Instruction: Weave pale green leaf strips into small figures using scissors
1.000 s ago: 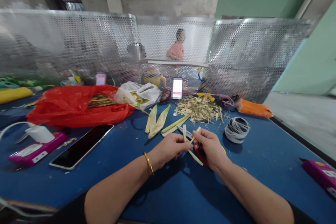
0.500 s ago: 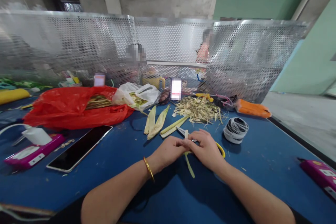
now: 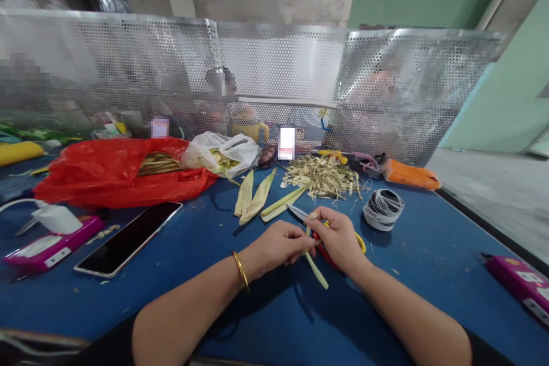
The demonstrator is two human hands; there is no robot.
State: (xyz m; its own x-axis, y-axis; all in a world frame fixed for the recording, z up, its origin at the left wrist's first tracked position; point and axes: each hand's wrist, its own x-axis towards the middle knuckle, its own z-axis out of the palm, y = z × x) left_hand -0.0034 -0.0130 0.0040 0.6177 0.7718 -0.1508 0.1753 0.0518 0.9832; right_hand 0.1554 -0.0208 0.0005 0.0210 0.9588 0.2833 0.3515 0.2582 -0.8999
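Note:
My left hand (image 3: 278,243) and my right hand (image 3: 338,237) meet over the blue table (image 3: 180,291), both pinched on a thin pale green leaf strip (image 3: 316,270) whose free end hangs toward me. A gold bangle circles my left wrist. Under my right hand lie scissors (image 3: 300,214) with red and yellow handles, blades pointing away to the left. Whether the right hand touches them is unclear.
Several pale leaves (image 3: 253,197) and a heap of dry trimmings (image 3: 323,177) lie beyond my hands. A coil of grey bands (image 3: 383,207) sits right, a red bag (image 3: 115,174), white bag (image 3: 223,154) and phone (image 3: 128,237) left. Pink cases lie at both edges. A perforated metal screen (image 3: 274,68) backs the table, with people behind it.
The strip's free end swung from right to left and back right under my hands. My hands stayed together above the scissors. A person behind the screen walked to the right.

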